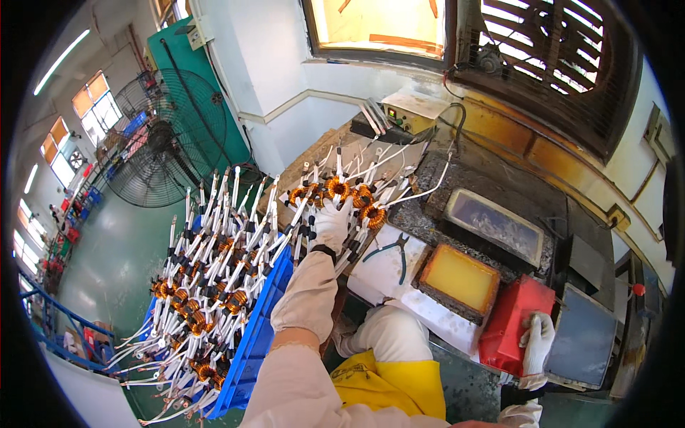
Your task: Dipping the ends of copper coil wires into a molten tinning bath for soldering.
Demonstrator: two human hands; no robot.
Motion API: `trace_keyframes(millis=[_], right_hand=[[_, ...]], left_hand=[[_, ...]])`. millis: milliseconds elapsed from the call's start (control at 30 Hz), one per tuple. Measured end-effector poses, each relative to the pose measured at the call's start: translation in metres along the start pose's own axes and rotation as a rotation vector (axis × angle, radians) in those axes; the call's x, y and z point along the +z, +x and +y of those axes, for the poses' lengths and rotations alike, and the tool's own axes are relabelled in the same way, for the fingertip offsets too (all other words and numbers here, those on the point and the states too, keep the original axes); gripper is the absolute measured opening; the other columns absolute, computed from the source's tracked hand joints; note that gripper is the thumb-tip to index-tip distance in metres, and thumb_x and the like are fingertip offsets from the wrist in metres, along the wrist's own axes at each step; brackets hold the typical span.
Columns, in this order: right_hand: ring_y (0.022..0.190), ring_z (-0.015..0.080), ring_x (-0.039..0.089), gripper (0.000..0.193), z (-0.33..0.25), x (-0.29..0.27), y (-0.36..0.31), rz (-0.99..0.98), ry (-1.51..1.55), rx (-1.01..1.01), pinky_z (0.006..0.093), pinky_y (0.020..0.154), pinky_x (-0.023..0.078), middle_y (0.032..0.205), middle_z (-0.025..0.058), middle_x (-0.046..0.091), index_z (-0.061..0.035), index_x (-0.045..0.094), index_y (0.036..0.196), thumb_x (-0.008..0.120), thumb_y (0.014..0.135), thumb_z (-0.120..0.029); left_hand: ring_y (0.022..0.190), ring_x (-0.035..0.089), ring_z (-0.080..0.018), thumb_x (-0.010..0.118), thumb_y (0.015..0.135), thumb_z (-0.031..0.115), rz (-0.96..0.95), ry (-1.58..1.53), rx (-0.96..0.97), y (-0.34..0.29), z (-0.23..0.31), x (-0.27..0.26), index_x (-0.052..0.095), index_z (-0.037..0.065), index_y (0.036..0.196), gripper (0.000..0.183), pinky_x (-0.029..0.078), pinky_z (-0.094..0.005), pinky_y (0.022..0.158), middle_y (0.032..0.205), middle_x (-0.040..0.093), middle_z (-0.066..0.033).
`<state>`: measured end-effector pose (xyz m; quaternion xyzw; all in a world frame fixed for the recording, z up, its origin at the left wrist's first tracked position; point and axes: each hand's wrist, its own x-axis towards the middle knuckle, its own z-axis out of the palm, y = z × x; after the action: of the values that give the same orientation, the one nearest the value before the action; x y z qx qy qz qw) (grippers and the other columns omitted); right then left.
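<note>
The fingers (345, 209) of the gloved left hand (330, 227) are bent over a cluster of copper-wound toroidal coils, touching the lower side of one coil (330, 187); their tips are partly lost among the parts, so I cannot tell how far they are closed or whether they grip it. That coil lies at the far left of the worktop (300, 158), beside others like it and near a blue plastic crate (251, 339) heaped with more. The gloved right hand (536, 346) rests its bent fingers against the side of a red plastic box (508, 324); whether they clamp it is unclear. Pliers (402, 250) with dark green handles lie between the cluster and the yellow-filled tray (451, 302). I would expect the coil to be dense for its size, with a hard core and a smooth winding that could slip in a glove and scratch if scraped. Its white-sleeved leads look springy and apt to snag on their neighbours. The ring body, or the leads gathered close to it, looks the best hold; one lead's tip would let it swing.
</note>
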<state>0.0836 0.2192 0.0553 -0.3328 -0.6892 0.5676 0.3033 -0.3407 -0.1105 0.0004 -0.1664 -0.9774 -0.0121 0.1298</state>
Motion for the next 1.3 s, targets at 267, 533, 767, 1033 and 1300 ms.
trace_keyframes(millis=[267,533,767,1033,1300], right_hand=[[0.037,0.0049,0.041,0.016,0.005,-0.001,0.001,-0.017,0.062,-0.020,0.0190,0.032,0.032,0.066,0.0032,0.055,-0.0037,0.053,0.089,0.048,0.091,-0.019],[0.037,0.0051,0.042,0.018,0.008,-0.002,0.002,-0.036,0.091,-0.036,0.0190,0.033,0.034,0.066,0.0031,0.055,-0.0033,0.053,0.090,0.047,0.091,-0.020],[0.041,0.0053,0.042,0.019,0.000,-0.004,0.000,0.000,0.086,-0.038,0.0192,0.036,0.034,0.070,0.0043,0.056,-0.0030,0.054,0.093,0.046,0.092,-0.020],[0.046,0.0041,0.041,0.020,0.016,-0.003,0.005,0.012,0.060,-0.112,0.0188,0.039,0.032,0.071,0.0032,0.054,-0.0054,0.054,0.094,0.044,0.092,-0.023],[0.070,0.0245,0.058,0.025,-0.024,-0.003,-0.014,0.140,-0.253,-0.440,0.0312,0.062,0.047,0.081,0.0149,0.060,0.0029,0.061,0.091,0.052,0.087,-0.020]], left_hand=[[0.101,0.050,-0.0353,0.052,0.080,0.036,-0.058,-0.051,0.019,-0.007,-0.007,-0.030,0.039,0.026,0.128,0.051,0.040,-0.0443,0.084,0.117,0.046,-0.0213],[0.108,0.043,-0.0363,0.060,0.073,0.029,0.155,-0.336,0.188,-0.060,-0.012,-0.076,0.041,0.014,0.125,0.057,0.037,-0.0474,0.087,0.119,0.043,-0.0200],[0.107,0.044,-0.0392,0.062,0.071,0.025,0.345,-0.248,0.220,-0.129,-0.058,-0.144,0.046,0.008,0.122,0.056,0.038,-0.0442,0.089,0.118,0.044,-0.0230],[0.106,0.043,-0.0409,0.063,0.069,0.039,0.206,0.084,-0.023,-0.245,-0.152,-0.125,0.045,0.008,0.123,0.065,0.034,-0.0492,0.091,0.124,0.038,-0.0270],[0.111,0.040,-0.0424,0.062,0.070,0.043,0.449,0.024,-0.159,-0.254,-0.129,-0.112,0.051,0.010,0.116,0.057,0.029,-0.0525,0.096,0.121,0.042,-0.0253]])
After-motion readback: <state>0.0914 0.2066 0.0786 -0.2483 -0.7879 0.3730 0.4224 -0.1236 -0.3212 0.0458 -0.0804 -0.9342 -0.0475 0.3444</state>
